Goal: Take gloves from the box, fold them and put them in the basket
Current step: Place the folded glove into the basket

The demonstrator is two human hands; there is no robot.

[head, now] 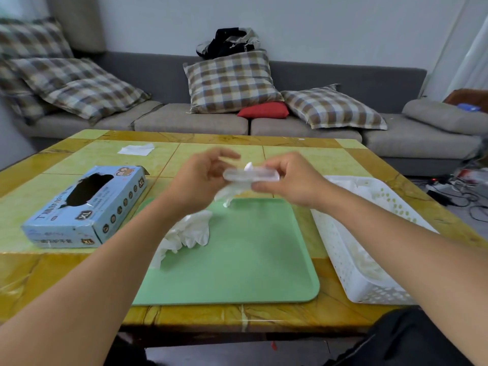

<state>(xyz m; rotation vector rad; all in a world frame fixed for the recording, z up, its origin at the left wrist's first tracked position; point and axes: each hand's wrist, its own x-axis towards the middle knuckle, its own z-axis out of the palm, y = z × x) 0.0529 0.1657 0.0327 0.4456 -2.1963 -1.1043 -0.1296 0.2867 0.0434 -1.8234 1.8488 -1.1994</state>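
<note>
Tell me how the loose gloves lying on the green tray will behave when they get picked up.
The loose gloves lie crumpled on the green tray, so they will probably hang limp. They look thin, likely very light. The glossy film may cling or slip.

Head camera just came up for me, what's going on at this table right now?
A person holds a translucent glove between both hands, left hand and right hand, above the green tray, apparently mid-fold. More loose gloves lie on the tray's left side. The glove box sits left, the white basket right.
</note>
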